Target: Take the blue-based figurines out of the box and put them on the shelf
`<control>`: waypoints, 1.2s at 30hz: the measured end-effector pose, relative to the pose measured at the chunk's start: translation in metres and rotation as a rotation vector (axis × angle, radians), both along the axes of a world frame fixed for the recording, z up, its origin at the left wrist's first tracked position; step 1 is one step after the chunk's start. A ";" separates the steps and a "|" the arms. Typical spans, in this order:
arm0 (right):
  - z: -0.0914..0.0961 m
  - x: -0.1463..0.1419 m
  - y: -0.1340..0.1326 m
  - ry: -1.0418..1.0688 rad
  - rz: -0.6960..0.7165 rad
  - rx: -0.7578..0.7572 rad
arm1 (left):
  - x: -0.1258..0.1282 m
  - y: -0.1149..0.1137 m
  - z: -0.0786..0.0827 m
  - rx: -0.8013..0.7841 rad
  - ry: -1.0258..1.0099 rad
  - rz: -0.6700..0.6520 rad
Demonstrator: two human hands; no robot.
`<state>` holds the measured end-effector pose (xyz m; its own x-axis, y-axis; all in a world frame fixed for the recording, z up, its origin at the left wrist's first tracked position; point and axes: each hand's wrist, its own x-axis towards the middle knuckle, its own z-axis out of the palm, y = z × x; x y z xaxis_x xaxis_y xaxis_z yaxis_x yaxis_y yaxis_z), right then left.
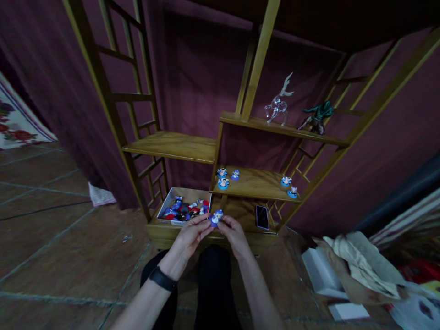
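Between my two hands, in front of the low shelf, is a small purple-and-white figurine (216,217) on a round purple base. My left hand (191,233) grips it from the left with thumb and fingers. From the right, the fingertips of my right hand (234,233) close on its other side. Just beyond my left hand stands an open cardboard box (167,202) with several red, blue and black figurines (184,211) heaped in it. On the shelf board (254,185) above are several small figurines: a purple one (235,174), and blue-based ones at left (223,183) and right (286,181).
A dark-screened phone (262,217) lies on the bottom board. Higher up stand a clear deer ornament (277,103) and a green figure (318,117). The wooden shelf post (103,105) rises at left. White boxes (323,272) and cloth (364,261) lie on the floor at right.
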<state>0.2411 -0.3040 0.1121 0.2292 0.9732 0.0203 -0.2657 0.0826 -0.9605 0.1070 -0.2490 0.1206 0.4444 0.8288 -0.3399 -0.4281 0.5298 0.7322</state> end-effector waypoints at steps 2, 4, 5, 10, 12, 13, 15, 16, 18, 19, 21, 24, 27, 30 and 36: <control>-0.002 -0.004 0.001 -0.035 -0.009 0.020 | -0.002 -0.002 0.001 0.037 0.012 0.031; -0.005 -0.008 0.003 -0.076 -0.023 0.037 | -0.004 -0.004 0.001 0.070 0.016 0.044; -0.006 -0.009 0.004 -0.095 -0.031 0.047 | -0.005 -0.005 0.001 0.084 0.018 0.048; -0.015 -0.019 0.009 -0.235 -0.114 0.133 | -0.013 -0.006 -0.003 0.116 0.027 0.062; -0.019 -0.023 0.012 -0.292 -0.150 0.141 | -0.017 -0.004 -0.006 0.104 0.032 0.064; -0.022 -0.025 0.014 -0.311 -0.159 0.132 | -0.019 -0.003 -0.008 0.091 0.035 0.064; -0.028 -0.029 0.018 -0.321 -0.154 0.095 | -0.024 0.000 -0.014 0.055 0.033 0.066; -0.032 -0.032 0.021 -0.304 -0.139 0.068 | -0.026 0.002 -0.018 0.036 0.031 0.071; -0.042 -0.038 0.027 -0.225 -0.090 0.007 | -0.032 0.007 -0.028 -0.001 0.037 0.088; -0.048 -0.041 0.030 -0.165 -0.060 -0.024 | -0.035 0.010 -0.035 -0.017 0.047 0.101; -0.060 -0.048 0.037 -0.023 -0.015 -0.078 | -0.042 0.016 -0.049 -0.046 0.072 0.126; -0.079 -0.058 0.045 0.139 0.003 -0.138 | -0.051 0.024 -0.070 -0.084 0.078 0.133; -0.095 -0.064 0.053 0.205 0.008 -0.195 | -0.058 0.029 -0.086 -0.069 0.068 0.116; -0.108 -0.068 0.060 0.224 0.020 -0.235 | -0.059 0.031 -0.100 -0.017 0.106 0.103; -0.125 -0.067 0.064 0.117 0.098 -0.266 | -0.057 0.034 -0.123 0.088 0.194 0.108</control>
<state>0.1744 -0.2397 -0.0126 0.1193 0.9584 -0.2594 -0.3697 -0.1996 -0.9074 0.0496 -0.2147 -0.0027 0.2854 0.8982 -0.3343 -0.3255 0.4189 0.8477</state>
